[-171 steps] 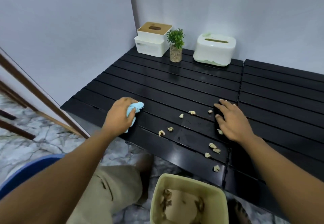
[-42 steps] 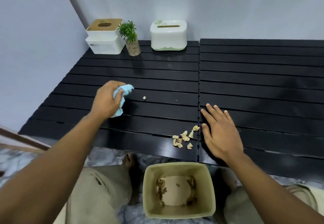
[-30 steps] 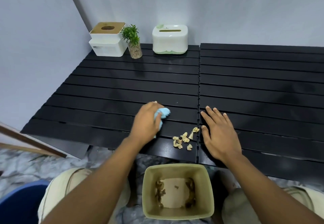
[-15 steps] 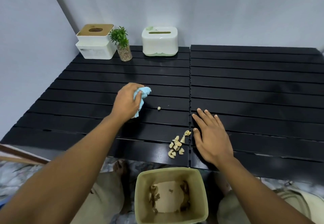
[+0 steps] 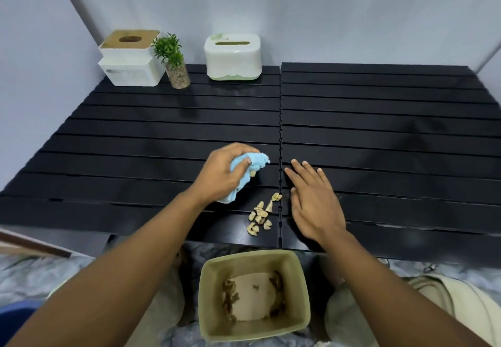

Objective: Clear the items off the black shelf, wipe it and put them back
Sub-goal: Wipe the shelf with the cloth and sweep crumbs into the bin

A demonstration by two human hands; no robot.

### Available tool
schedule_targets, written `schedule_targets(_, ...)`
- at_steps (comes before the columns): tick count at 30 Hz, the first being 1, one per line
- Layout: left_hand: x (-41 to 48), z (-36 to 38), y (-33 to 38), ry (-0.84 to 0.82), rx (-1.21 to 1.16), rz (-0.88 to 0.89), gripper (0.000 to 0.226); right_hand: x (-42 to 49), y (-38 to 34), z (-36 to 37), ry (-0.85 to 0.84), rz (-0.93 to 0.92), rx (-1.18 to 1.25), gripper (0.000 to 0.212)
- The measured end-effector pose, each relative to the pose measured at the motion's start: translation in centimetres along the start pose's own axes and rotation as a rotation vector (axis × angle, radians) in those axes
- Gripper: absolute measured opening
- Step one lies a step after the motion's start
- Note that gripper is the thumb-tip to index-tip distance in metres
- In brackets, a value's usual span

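Observation:
The black slatted shelf [image 5: 151,140] fills the middle of the head view. My left hand [image 5: 221,173] is shut on a bunched light blue cloth [image 5: 250,163], pressed on the slats near the centre seam. One pale crumb [image 5: 252,173] lies right under the cloth. A small heap of pale crumbs [image 5: 260,215] sits near the front edge. My right hand [image 5: 314,201] rests flat and open on the shelf just right of the heap. At the back left stand a white box with a wooden lid [image 5: 131,57], a small potted plant [image 5: 173,61] and a white tissue box [image 5: 233,56].
A beige bin [image 5: 302,292] with scraps inside stands on the marble floor below the front edge, between my knees. Grey walls close the shelf at the back and left. Something blue [image 5: 16,312] shows at the lower left.
My left hand has swept the cloth right and toward me, up to the stray crumb beside the seam. The right hand has stayed flat next to the heap. The camera tilted slightly.

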State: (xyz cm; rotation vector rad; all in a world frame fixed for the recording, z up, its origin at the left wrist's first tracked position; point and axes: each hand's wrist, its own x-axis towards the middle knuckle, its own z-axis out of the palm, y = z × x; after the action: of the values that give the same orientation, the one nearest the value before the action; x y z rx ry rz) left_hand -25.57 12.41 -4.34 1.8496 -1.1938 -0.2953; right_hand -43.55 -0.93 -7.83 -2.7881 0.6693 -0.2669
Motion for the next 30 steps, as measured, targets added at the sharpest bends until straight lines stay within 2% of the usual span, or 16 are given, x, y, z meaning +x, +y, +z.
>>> schedule_targets(2, 1.6, -0.8, 0.5, -0.018, 0.076, 0.060, 0.024, -0.1, 0.1, -0.2, 0.031, 0.010, 0.111, 0.052)
schedule_targets(6, 4.9, -1.2, 1.5, -0.184, 0.206, 0.178, 0.024, 0.4, 0.9, -1.4, 0.130, 0.163, 0.517, 0.043)
schedule_targets(11, 4.9, 2.0, 2.1, -0.435, 0.219, 0.337, 0.026, 1.7, 2.0, -2.9, 0.162, 0.131, 0.599, 0.042)
schedule_targets(13, 4.4, 2.7, 1.5, -0.456, 0.229, 0.378, 0.027, 2.3, 2.4, -3.3, 0.135, 0.117, 0.617, 0.041)
schedule_targets(17, 4.3, 0.2, 0.2, -0.210, 0.175, 0.246, 0.041, 4.5, 2.1, -3.7, -0.013, 0.029, 0.599, 0.044)
schedule_targets(20, 3.4, -2.3, -1.2, 0.032, 0.120, 0.112, 0.037, 6.8, 0.4, -4.3, -0.207, -0.133, 0.531, 0.050)
schedule_targets(22, 2.1, -3.1, -2.7, 0.131, 0.093, -0.008, 0.028, 8.4, -1.1, -4.5, -0.312, -0.249, 0.387, 0.051)
schedule_targets(24, 0.3, -3.3, -4.4, 0.215, 0.114, -0.105, 0.025, 9.7, -2.3, -4.3, -0.379, -0.372, 0.108, 0.056)
schedule_targets(26, -1.4, -2.9, -5.9, 0.293, 0.213, -0.174, 0.026, 10.6, -3.4, -3.9, -0.419, -0.487, -0.112, 0.060)
schedule_targets(28, -2.1, -2.5, -6.2, 0.338, 0.267, -0.226, 0.029, 10.8, -3.9, -3.5, -0.408, -0.574, -0.184, 0.060)
schedule_targets(30, -2.0, -2.3, -5.9, 0.310, 0.304, -0.233, 0.033, 10.5, -3.9, -3.0, -0.363, -0.646, -0.219, 0.054)
